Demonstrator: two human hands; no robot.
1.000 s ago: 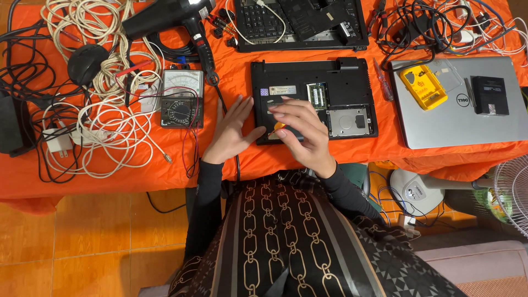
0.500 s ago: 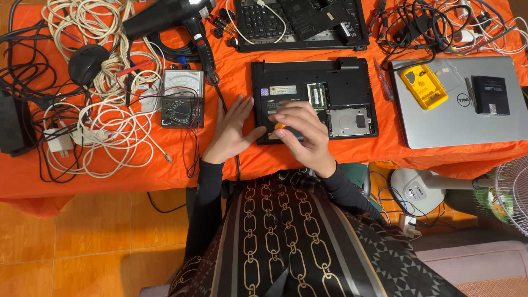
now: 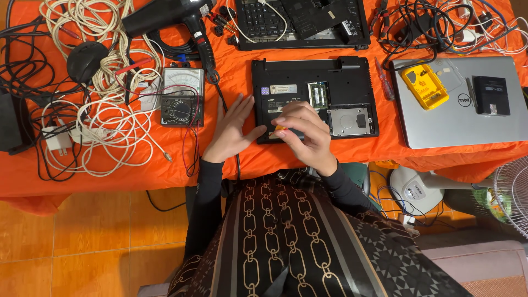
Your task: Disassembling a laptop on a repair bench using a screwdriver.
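Now, my left hand (image 3: 231, 127): flat on the orange bench (image 3: 165, 165) at its near edge, fingers spread, tips touching the left rim of the upturned black laptop (image 3: 313, 99); unchanged from a second ago
Right hand (image 3: 305, 135): fingers pressed together, pinching a small orange-handled tool (image 3: 281, 129) at the laptop's near-left corner; it has barely shifted since the earlier pictures
Laptop: bottom side up near the middle of the bench's near edge, memory bay (image 3: 317, 94) and drive bay (image 3: 350, 121) uncovered
What changed: almost nothing, only a slight turn of my right wrist; I judge the same spot is being worked slowly
Left of me: analogue multimeter (image 3: 182, 97) among white cables (image 3: 104, 129)
Far left corner: black hair dryer (image 3: 165, 19)
Right edge: silver laptop (image 3: 456, 110) carrying a yellow case (image 3: 423, 86)
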